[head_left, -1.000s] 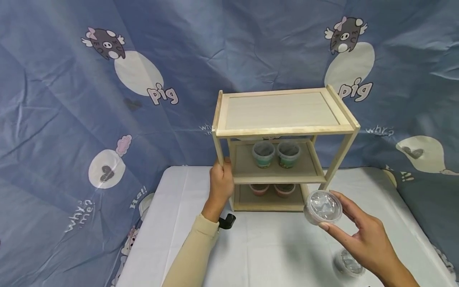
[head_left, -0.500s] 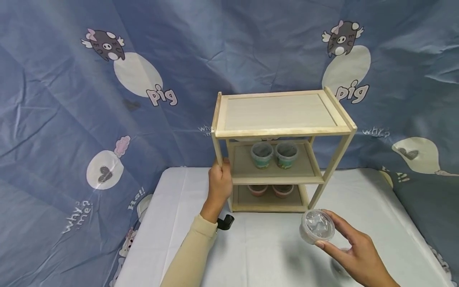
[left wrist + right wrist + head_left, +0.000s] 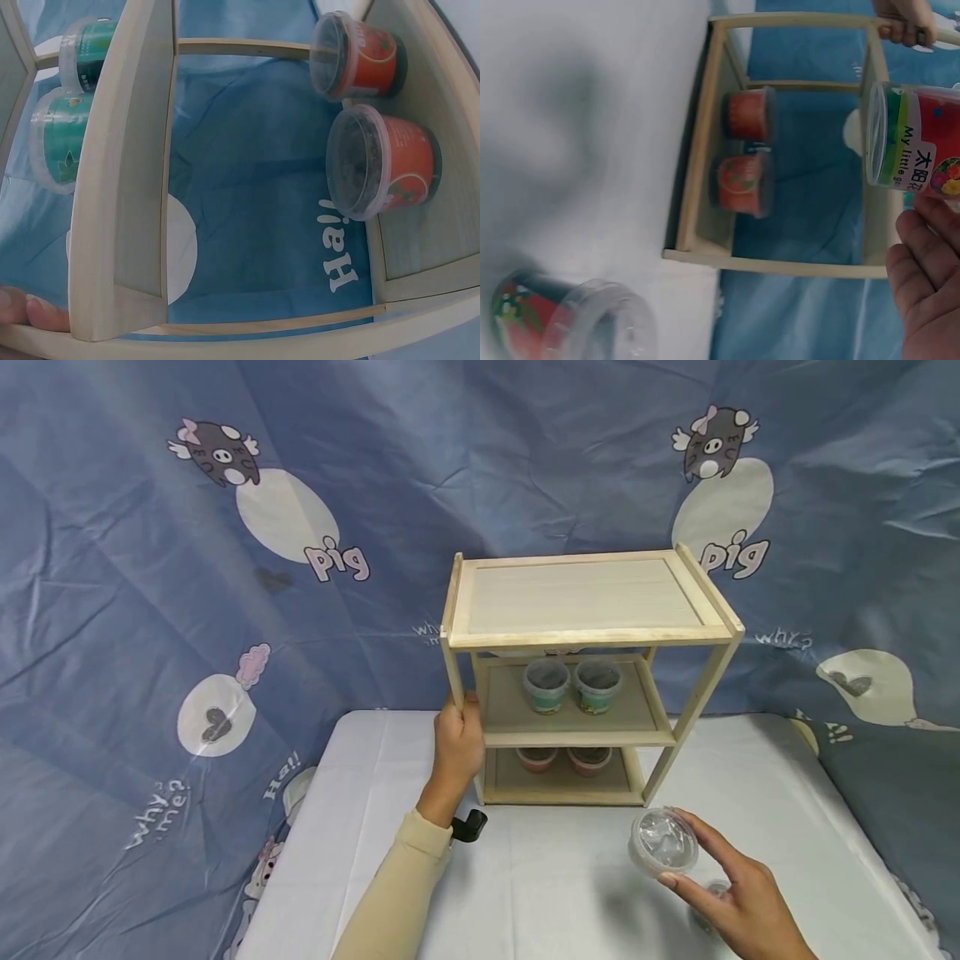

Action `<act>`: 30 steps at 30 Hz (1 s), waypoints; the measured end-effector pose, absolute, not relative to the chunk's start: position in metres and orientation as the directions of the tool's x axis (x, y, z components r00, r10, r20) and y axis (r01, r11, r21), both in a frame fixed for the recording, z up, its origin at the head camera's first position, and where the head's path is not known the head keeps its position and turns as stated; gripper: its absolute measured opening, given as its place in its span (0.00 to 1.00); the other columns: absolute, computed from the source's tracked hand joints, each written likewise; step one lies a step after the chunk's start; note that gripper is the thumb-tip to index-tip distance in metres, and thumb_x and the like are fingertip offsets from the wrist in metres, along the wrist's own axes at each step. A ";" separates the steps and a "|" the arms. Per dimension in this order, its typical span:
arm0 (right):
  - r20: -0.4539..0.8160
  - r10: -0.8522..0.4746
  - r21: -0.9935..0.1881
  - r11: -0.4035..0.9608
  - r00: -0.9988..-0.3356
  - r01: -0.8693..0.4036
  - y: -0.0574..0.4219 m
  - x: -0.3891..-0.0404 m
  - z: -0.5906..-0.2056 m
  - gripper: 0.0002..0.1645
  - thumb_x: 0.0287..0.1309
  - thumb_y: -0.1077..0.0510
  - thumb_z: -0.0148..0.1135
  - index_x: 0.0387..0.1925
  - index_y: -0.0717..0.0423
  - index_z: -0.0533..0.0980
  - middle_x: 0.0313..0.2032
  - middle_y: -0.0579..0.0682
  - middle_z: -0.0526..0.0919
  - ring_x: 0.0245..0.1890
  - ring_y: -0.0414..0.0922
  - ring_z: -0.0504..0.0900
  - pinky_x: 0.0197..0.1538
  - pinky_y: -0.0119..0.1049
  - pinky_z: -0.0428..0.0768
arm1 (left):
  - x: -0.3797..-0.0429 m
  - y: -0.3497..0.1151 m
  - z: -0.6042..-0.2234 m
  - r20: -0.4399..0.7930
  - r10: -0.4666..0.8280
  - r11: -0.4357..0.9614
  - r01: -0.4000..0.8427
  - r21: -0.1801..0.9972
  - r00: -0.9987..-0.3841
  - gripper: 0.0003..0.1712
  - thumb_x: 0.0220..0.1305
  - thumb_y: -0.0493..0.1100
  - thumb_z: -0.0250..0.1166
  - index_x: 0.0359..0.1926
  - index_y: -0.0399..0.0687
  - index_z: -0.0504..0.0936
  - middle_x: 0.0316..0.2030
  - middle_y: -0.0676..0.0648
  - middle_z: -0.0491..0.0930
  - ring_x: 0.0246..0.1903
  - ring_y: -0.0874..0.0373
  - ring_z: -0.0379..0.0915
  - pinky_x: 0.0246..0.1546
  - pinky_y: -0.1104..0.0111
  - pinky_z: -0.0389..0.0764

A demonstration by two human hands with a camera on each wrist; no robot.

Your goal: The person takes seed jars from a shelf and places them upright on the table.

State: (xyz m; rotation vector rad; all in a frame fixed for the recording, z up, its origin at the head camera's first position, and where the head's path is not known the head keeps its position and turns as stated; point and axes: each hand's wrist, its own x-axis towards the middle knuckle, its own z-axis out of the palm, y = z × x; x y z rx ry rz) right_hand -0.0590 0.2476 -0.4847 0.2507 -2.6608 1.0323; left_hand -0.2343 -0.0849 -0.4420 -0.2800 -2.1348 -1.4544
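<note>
My left hand [image 3: 459, 745] grips the left front post of a three-tier wooden shelf [image 3: 577, 597]; a few of its fingertips show at the left wrist view's lower left corner. Off the shelf's front right, above the table, my right hand [image 3: 738, 885] holds a lidded plastic cup [image 3: 663, 842] between thumb and fingers. The right wrist view shows its red, green and white printed label [image 3: 930, 139]. A second cup [image 3: 532, 315], with a red label, sits on the table below, partly hidden by my right hand in the head view.
Two green-labelled cups [image 3: 546, 685] stand on the middle shelf board. On the bottom board are two red-labelled cups [image 3: 409, 161]. The shelf stands on a white-covered table [image 3: 562, 877], backed by a blue printed curtain [image 3: 390, 460].
My right hand has come down and slightly left with the cup, toward the near side of the table. The left hand keeps its grip on the post.
</note>
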 end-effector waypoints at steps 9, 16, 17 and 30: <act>0.331 -0.111 -0.585 0.756 -0.937 -0.296 0.253 -0.062 -0.509 0.47 0.42 0.45 0.78 0.65 0.37 0.68 0.48 0.42 0.82 0.40 0.37 0.81 0.40 0.32 0.76 | -0.235 -0.086 -0.441 0.538 -0.114 0.407 0.455 0.792 -0.835 0.19 0.76 0.53 0.42 0.29 0.49 0.64 0.16 0.51 0.57 0.16 0.60 0.50 0.17 0.64 0.57; 0.277 -0.105 -0.583 0.772 -0.955 -0.254 0.253 -0.055 -0.531 0.44 0.42 0.41 0.77 0.63 0.38 0.69 0.49 0.44 0.82 0.42 0.39 0.81 0.41 0.35 0.79 | -0.234 -0.085 -0.441 0.526 -0.111 0.394 0.448 0.802 -0.843 0.19 0.76 0.52 0.42 0.29 0.49 0.64 0.15 0.51 0.58 0.14 0.59 0.51 0.15 0.65 0.58; 0.256 -0.097 -0.579 0.782 -0.962 -0.233 0.252 -0.054 -0.533 0.44 0.43 0.39 0.76 0.63 0.37 0.69 0.50 0.44 0.82 0.43 0.40 0.81 0.40 0.39 0.79 | -0.234 -0.085 -0.441 0.524 -0.112 0.394 0.447 0.804 -0.844 0.19 0.76 0.53 0.42 0.28 0.49 0.64 0.15 0.51 0.58 0.14 0.59 0.51 0.15 0.65 0.57; 0.082 -0.125 -0.503 0.851 -0.989 -0.149 0.250 -0.051 -0.544 0.50 0.44 0.23 0.62 0.65 0.43 0.68 0.61 0.57 0.74 0.54 0.62 0.76 0.48 0.64 0.72 | -0.236 -0.085 -0.444 0.526 -0.120 0.387 0.448 0.806 -0.842 0.17 0.77 0.47 0.44 0.27 0.49 0.63 0.14 0.52 0.57 0.13 0.60 0.50 0.13 0.66 0.56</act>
